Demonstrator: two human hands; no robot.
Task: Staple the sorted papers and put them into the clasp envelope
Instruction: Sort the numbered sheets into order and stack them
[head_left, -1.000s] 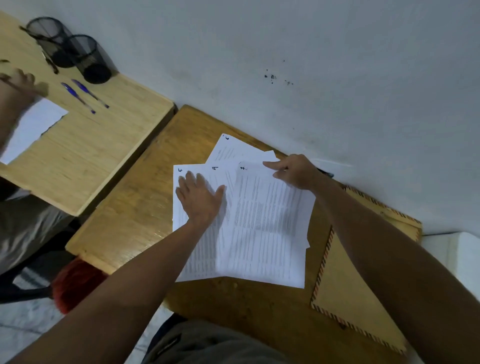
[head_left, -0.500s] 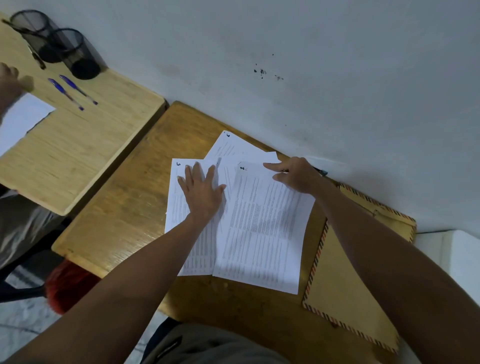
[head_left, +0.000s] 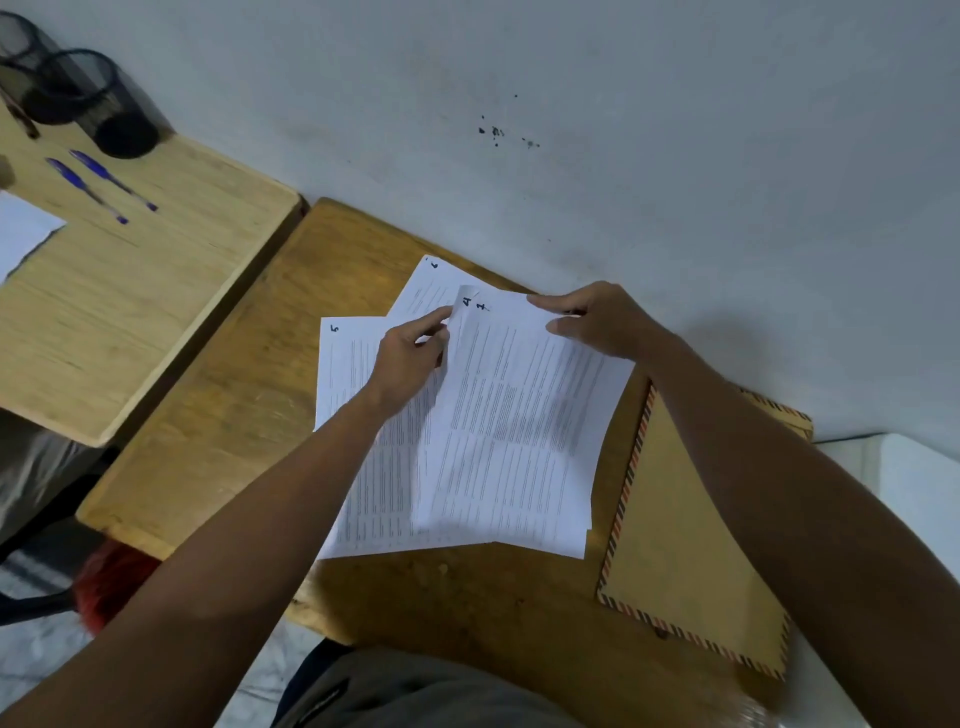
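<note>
Several printed white sheets lie fanned on my wooden desk (head_left: 223, 431). My left hand (head_left: 410, 358) pinches the upper left corner of the sheet marked 4 (head_left: 464, 306) and curls it up off the pile. My right hand (head_left: 597, 322) holds the top edge of the front sheet (head_left: 519, 415) between thumb and fingers. The sheet marked 5 (head_left: 348, 374) lies flat at the left, and another sheet (head_left: 423, 291) pokes out behind. The brown clasp envelope (head_left: 691, 545) with a striped border lies flat at the right, partly under my right forearm. No stapler is visible.
A second wooden desk (head_left: 130, 291) adjoins on the left, with two blue pens (head_left: 98, 187), two black mesh cups (head_left: 104, 104) and a white paper (head_left: 21, 234). A grey wall (head_left: 623, 156) runs right behind both desks.
My left hand has lifted off the sheets and now pinches the corner of sheet 4, pulling it toward the front sheet. My right hand changed from pressing to gripping the top edge.
</note>
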